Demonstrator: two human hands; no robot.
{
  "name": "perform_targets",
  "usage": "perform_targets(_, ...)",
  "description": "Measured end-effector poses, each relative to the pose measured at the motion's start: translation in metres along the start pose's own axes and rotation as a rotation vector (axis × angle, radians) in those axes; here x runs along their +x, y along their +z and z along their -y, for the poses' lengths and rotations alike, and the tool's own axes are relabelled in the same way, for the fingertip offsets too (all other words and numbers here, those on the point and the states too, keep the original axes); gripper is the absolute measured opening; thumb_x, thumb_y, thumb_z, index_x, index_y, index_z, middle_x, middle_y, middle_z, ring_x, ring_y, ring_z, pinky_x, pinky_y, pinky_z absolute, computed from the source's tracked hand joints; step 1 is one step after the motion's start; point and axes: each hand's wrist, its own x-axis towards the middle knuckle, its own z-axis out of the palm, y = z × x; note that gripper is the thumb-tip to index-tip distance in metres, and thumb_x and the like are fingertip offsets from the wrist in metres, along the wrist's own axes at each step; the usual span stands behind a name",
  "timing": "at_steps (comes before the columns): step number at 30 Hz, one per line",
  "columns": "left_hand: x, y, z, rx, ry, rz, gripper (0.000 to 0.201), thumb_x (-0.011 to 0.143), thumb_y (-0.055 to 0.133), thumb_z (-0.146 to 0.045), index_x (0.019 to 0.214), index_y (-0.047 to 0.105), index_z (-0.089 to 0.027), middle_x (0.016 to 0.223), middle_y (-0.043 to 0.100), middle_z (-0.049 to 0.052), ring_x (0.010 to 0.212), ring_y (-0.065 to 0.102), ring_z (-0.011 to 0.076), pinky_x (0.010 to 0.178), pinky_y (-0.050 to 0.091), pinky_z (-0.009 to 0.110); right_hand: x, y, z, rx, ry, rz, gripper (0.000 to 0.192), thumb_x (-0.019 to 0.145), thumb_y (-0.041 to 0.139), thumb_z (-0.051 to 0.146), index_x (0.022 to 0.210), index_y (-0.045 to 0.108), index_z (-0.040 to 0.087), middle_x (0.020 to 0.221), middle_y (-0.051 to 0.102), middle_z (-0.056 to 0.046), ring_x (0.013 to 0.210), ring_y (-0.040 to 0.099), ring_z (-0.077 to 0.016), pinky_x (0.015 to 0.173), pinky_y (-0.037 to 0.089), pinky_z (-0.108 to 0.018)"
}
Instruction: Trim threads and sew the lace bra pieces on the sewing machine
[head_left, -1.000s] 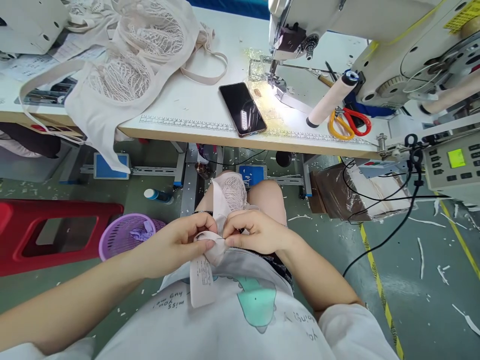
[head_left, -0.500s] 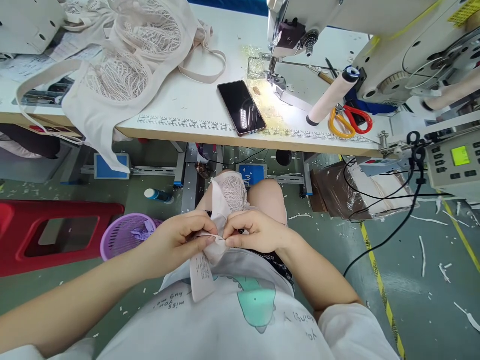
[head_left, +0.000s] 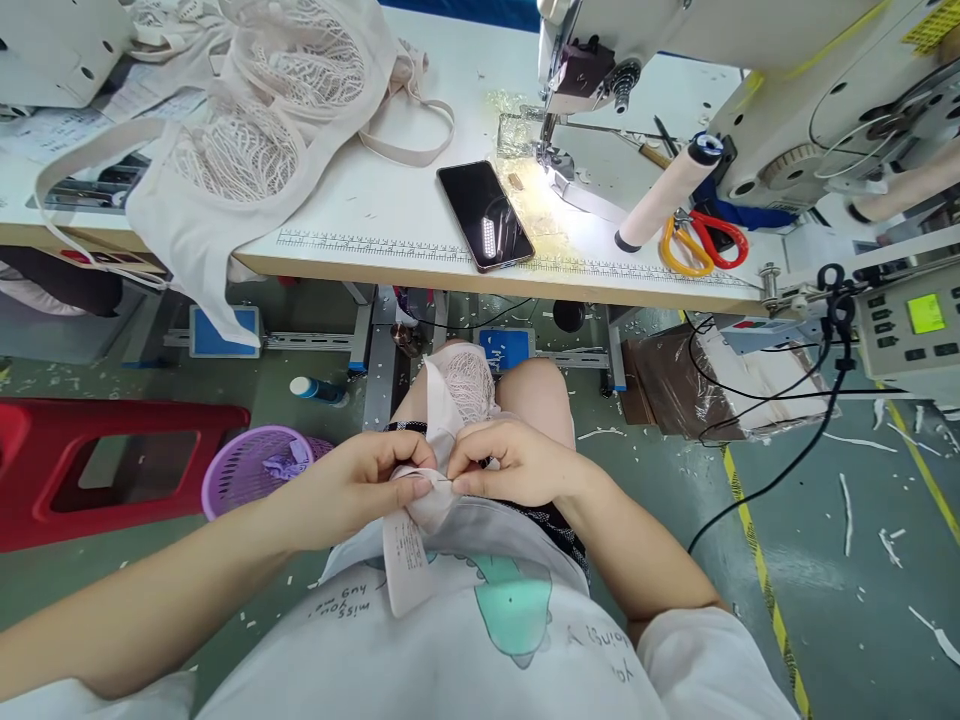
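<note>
Pale lace garment (head_left: 459, 385) lies on my lap, running away toward the knees; my left hand (head_left: 360, 490) and right hand (head_left: 517, 462) both pinch its near edge, label (head_left: 405, 560) apparently hanging below.

Print is seen upside down on the white shirt (head_left: 465, 650): "miss you" sits at its left, beside the teal figure, and a fragment that looks like "A Guro" is made out at its right, the rest being cut off. Fine lines of print are carried on the care label (head_left: 406, 555) hanging below the hands, too small to be read. A ruler scale (head_left: 360, 243) is marked along the table's front edge, its numbers not legible. The green display (head_left: 925, 313) on the control panel cannot be read.
</note>
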Motion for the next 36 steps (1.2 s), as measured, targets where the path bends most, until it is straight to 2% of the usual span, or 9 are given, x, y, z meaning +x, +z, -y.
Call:
perform_targets(6,-0.001,-0.001,-0.003,0.104,-0.009,0.010,0.037,0.077,0.045,-0.047,0.077,0.046,-0.010,0.070,0.043,0.000,0.061,0.039,0.0047,0.054,0.034,0.014,0.002,-0.002,0.002,-0.027,0.015,0.061,0.009,0.077,0.057,0.016,0.079,0.062,0.009,0.074,0.057,-0.003,0.069,0.051,-0.0080,0.065,0.041,-0.019)
perform_targets(14,0.003,-0.004,0.000,-0.064,-0.015,0.112,0.033,0.073,0.052,-0.042,0.074,0.048,-0.010,0.066,0.041,-0.001,0.058,0.037,0.0034,0.053,0.032,0.012,0.006,-0.003,-0.007,0.106,-0.037,0.116,0.009,0.075,0.060,0.014,0.078,0.064,0.006,0.071,0.055,-0.002,0.066,0.051,-0.0067,0.064,0.041,-0.017)
perform_targets(18,0.005,-0.006,0.002,-0.111,-0.056,0.130,0.033,0.070,0.056,-0.041,0.075,0.050,-0.010,0.065,0.043,-0.001,0.058,0.039,0.0037,0.052,0.033,0.012,0.007,-0.002,-0.010,0.187,-0.007,0.132,0.008,0.074,0.061,0.012,0.077,0.064,0.006,0.070,0.056,-0.002,0.066,0.052,-0.0065,0.065,0.042,-0.017)
perform_targets(26,0.008,-0.005,-0.001,-0.272,-0.149,0.168,0.032,0.064,0.064,-0.038,0.071,0.050,-0.009,0.064,0.048,0.000,0.058,0.045,0.0051,0.054,0.038,0.013,0.009,0.005,-0.017,0.444,0.083,0.127,0.004,0.069,0.063,0.009,0.072,0.065,0.007,0.070,0.060,-0.002,0.065,0.055,-0.0062,0.064,0.045,-0.017)
perform_targets(31,0.008,-0.006,0.002,-0.280,-0.152,0.145,0.031,0.065,0.064,-0.037,0.070,0.051,-0.009,0.064,0.048,0.000,0.058,0.045,0.0049,0.054,0.038,0.013,0.009,0.004,-0.010,0.452,0.190,0.075,0.007,0.067,0.065,0.013,0.071,0.065,0.008,0.069,0.062,-0.002,0.064,0.055,-0.0067,0.062,0.046,-0.017)
perform_targets(36,0.007,-0.008,0.003,-0.258,-0.114,0.148,0.029,0.068,0.062,-0.036,0.072,0.051,-0.009,0.064,0.048,-0.001,0.059,0.045,0.0043,0.054,0.038,0.012,0.009,0.001,-0.008,0.429,0.136,0.072,0.007,0.067,0.064,0.010,0.073,0.066,0.007,0.070,0.062,-0.002,0.065,0.055,-0.0069,0.063,0.046,-0.018)
